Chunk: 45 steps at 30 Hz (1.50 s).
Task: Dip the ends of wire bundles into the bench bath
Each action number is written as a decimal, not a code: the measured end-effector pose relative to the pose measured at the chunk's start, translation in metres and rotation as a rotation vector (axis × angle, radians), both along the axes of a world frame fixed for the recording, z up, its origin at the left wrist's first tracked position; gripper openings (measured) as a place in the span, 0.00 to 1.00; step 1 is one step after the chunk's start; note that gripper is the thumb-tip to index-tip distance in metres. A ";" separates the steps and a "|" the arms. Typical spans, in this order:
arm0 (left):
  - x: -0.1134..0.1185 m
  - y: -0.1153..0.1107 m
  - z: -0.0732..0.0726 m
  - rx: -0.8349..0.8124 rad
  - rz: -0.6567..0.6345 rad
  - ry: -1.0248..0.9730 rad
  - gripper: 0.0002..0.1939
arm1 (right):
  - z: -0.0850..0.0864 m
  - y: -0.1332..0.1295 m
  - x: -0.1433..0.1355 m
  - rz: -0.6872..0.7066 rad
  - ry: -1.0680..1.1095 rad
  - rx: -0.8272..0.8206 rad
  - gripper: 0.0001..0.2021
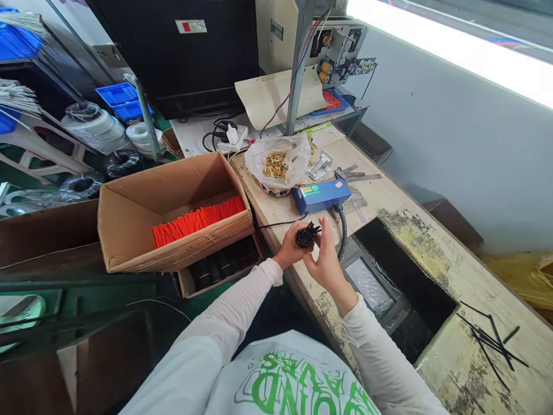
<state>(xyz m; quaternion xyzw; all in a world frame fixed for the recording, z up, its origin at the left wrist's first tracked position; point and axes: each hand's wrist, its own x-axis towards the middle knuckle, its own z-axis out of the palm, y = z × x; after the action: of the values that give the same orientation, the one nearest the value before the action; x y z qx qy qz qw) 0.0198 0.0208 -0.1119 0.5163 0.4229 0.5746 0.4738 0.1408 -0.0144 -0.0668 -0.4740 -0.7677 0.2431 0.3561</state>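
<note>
My left hand [292, 246] is wrapped round a bundle of thin black cut pieces [306, 235], either wires or tubing; I cannot tell which. Their ends point up toward me, and a few stick out to the right. Close beside the bundle is my right hand [327, 264], its thumb and fingers apart and its fingertips near the loose ends. Just beyond my hands sits a blue box-shaped device [322, 196] with a grey corrugated hose [343, 230]. Behind it, a clear plastic bag [298, 151] holds small gold-coloured metal parts [275, 166].
A cardboard box [173, 253] with red cut pieces [199, 221] stands left, above another box of black bundles [222, 265]. A dark recess [415, 288] with a screen [369, 285] opens in the worn bench. Loose black strips [492, 340] lie right; calipers [356, 174] lie behind.
</note>
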 end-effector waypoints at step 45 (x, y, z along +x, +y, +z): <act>-0.003 0.008 -0.027 0.359 0.012 0.177 0.25 | -0.004 0.012 0.005 0.080 -0.212 0.039 0.49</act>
<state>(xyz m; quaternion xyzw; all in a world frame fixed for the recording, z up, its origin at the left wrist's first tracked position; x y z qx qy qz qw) 0.0169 0.0287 -0.1388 0.6384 0.3565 0.5962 0.3316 0.1460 -0.0020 -0.0706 -0.4592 -0.8239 0.1905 0.2720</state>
